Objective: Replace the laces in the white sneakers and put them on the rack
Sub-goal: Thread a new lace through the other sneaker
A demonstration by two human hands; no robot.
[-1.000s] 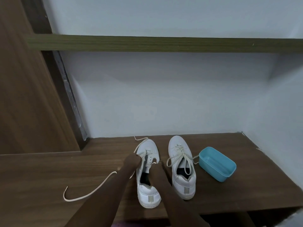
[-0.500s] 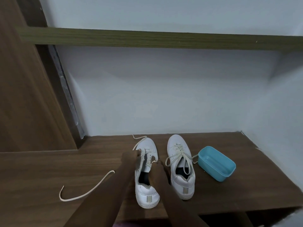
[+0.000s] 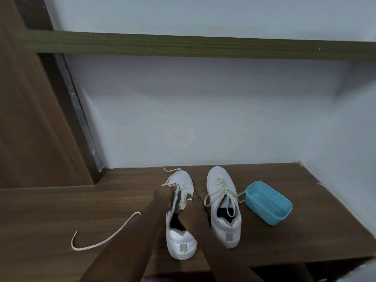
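Two white sneakers stand side by side on the wooden shelf (image 3: 61,212), toes to the wall. The left sneaker (image 3: 180,239) is partly laced. A cream lace (image 3: 114,235) trails from it across the shelf to the left, and its other end curls past the toe. My left hand (image 3: 163,195) pinches that lace at the sneaker's left eyelets. My right hand (image 3: 194,202) holds the same sneaker's right eyelet flap; a ring shows on one finger. The right sneaker (image 3: 222,208) is fully laced, with loose ends.
An empty turquoise plastic tub (image 3: 268,202) sits just right of the right sneaker. A second wooden shelf (image 3: 203,45) runs overhead along the white wall. A brown wooden panel (image 3: 26,119) closes the left side. The shelf's front edge is near my forearms.
The view shifted slightly. My hands stayed on the left sneaker's eyelets, with the left hand moving a little toward the toe. The loose lace end on the shelf shifted slightly.
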